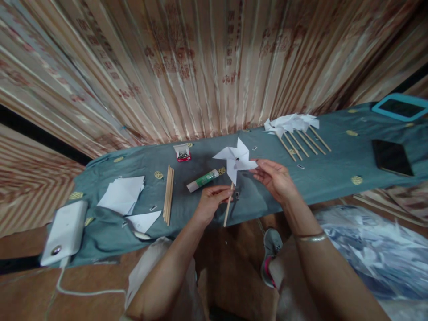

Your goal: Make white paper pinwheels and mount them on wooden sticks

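Note:
A white paper pinwheel (232, 154) with a dark pin at its centre is held up over the cloth-covered table. My left hand (214, 200) pinches its wooden stick (228, 209) just below the paper blades. The fingers of my right hand (272, 176) are closed on the tip of the right-hand blade. Left of the pinwheel lies a green and white glue stick (203, 180). Behind that stands a small open red and white box (182, 153) with shiny metal pins in it. Several bare wooden sticks (168, 196) lie side by side further left.
Several finished pinwheels (292, 125) lie at the back right. White paper squares (123, 195) and a folded paper piece (144, 221) lie left, near a white corded device (65, 232). A dark phone (392, 157) and blue-framed tablet (401, 107) rest right. A plastic bag (374, 249) sits below.

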A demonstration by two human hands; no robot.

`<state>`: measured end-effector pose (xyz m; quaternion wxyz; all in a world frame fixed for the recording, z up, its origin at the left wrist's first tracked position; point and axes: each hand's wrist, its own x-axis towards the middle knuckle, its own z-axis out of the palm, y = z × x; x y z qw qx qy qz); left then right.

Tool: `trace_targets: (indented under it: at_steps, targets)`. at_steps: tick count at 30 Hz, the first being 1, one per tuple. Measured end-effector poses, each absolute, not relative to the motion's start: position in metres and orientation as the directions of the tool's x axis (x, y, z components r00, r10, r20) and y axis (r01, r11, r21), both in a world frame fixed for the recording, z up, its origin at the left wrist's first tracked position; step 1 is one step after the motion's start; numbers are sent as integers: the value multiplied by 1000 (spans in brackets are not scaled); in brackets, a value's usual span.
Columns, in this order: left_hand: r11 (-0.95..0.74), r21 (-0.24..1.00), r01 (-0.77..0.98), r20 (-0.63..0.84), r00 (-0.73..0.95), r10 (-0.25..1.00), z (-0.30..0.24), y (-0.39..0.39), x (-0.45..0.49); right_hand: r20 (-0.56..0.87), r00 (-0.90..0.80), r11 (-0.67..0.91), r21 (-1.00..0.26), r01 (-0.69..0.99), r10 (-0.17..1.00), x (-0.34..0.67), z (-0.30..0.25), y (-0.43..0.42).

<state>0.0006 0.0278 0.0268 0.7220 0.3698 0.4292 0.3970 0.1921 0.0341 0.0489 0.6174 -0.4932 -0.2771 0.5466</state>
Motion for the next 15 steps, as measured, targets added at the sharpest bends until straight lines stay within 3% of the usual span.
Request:
trace_targets:
  at_steps: [15]
  targets:
    - [394, 878, -270, -326, 265, 908, 27, 32, -1, -190, 233, -103, -935, -340, 954, 179, 42, 29]
